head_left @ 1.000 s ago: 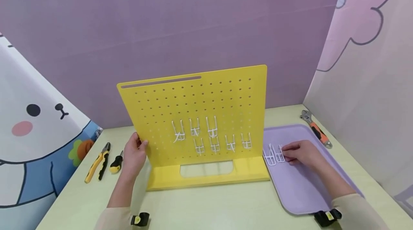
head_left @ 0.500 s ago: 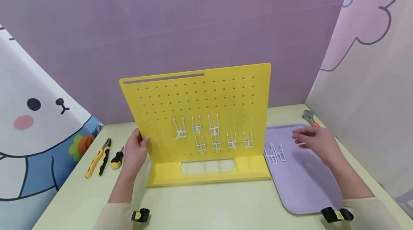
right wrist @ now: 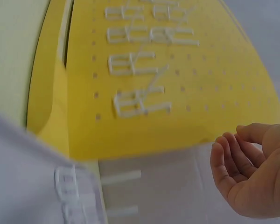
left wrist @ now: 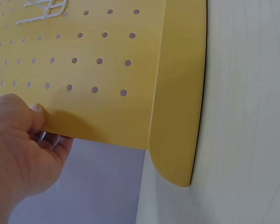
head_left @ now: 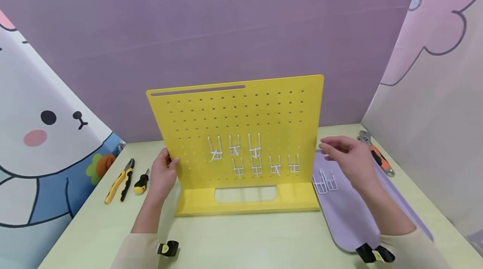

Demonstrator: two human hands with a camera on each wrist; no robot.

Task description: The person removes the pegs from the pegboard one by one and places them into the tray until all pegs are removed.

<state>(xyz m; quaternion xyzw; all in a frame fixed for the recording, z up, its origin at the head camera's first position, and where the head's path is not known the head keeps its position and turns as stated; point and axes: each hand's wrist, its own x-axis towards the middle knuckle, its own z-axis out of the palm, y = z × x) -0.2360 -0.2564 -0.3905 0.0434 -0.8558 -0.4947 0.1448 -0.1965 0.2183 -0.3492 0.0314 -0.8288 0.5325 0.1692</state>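
Observation:
A yellow pegboard [head_left: 211, 168] stands upright on its base, with several white double-prong wire hooks [head_left: 255, 150] hanging in its lower half. My left hand [head_left: 164, 176] holds the board's left edge, thumb [left wrist: 36, 116] on the front face and fingers behind it. By the opposite edge, my right hand [head_left: 349, 158] hovers above the tray with its fingers [right wrist: 227, 161] loosely bent and nothing between them. Its fingertips are right at the board's edge in the right wrist view. More white wire hooks [head_left: 321, 187] lie on the purple tray [head_left: 351, 214] beside the board.
Yellow-and-black pliers [head_left: 118, 183] and a short screwdriver [head_left: 141, 184] lie on the table left of the board. At the tray's far right lies an orange-handled adjustable wrench [head_left: 381, 160]. A purple wall [head_left: 241, 30] rises behind the table.
The right hand has left the hooks on the tray, drawn back rightward, then come up and left to the board's right edge. The left hand keeps its hold on the board.

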